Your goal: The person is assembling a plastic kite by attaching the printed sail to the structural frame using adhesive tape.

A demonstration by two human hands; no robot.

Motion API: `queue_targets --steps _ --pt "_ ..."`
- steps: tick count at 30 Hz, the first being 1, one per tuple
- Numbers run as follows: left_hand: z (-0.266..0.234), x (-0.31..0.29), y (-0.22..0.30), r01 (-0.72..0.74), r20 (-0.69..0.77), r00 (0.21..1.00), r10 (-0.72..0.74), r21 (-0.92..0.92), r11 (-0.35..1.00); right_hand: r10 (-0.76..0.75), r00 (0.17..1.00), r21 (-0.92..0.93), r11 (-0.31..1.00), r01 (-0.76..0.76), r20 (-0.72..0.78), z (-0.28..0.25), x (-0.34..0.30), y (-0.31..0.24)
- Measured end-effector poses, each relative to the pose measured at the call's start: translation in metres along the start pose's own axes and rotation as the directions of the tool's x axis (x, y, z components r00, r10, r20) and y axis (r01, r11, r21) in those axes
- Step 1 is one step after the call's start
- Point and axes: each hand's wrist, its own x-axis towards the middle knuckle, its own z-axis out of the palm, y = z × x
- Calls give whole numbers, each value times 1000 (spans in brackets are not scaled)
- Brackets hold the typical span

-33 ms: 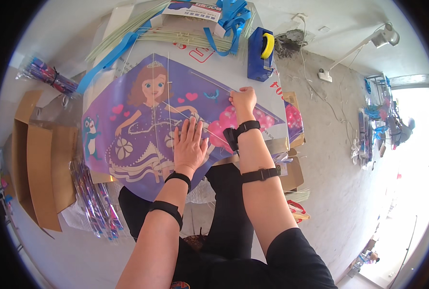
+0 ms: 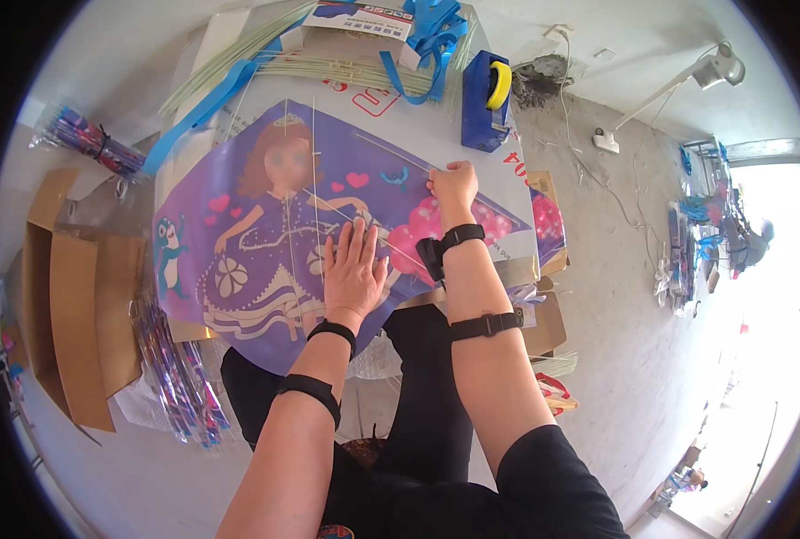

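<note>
A purple kite sheet [image 2: 238, 180], printed with a cartoon princess, hearts and pink balloons, lies spread on the work surface. Flat on its lower middle, beside the printed skirt, rests my left hand [image 2: 355, 274] with fingers stretched out. At the upper right edge of the sheet, my right hand [image 2: 455, 187] is closed with curled fingers on the kite's edge; its fingertips are partly hidden. A thin pale rod [image 2: 386, 150] runs along that edge to the hand. Another thin rod [image 2: 316, 193] crosses the sheet lengthwise, near the princess.
Beyond the kite lie bundles of pale rods [image 2: 328, 69], blue ribbon [image 2: 225, 88] and a small box [image 2: 359, 22]. A blue tape dispenser [image 2: 482, 126] with yellow tape stands at the right. Left of the work surface are an open cardboard box [image 2: 81, 314] and wrapped packets [image 2: 177, 377].
</note>
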Motion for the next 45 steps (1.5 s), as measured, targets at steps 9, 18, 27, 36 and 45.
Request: queue_targets --steps 9,18,27,36,45 --pt "1 0 -1 0 -10 1000 0 9 1000 -121 992 -117 986 115 -44 3 1 -5" --pt "1 -1 -3 4 -13 1000 -4 1 1000 -49 993 -165 984 66 105 -3 -2 -30" --pt "3 0 0 1 -15 1000 -1 -13 1000 -8 968 -452 884 123 249 -20 9 -32" --pt "2 0 2 12 7 1000 -12 -1 1000 -394 860 -569 644 510 324 -35 25 -3" --pt "3 0 0 6 -13 1000 -6 10 1000 -154 909 -460 822 336 388 -34 28 -18"
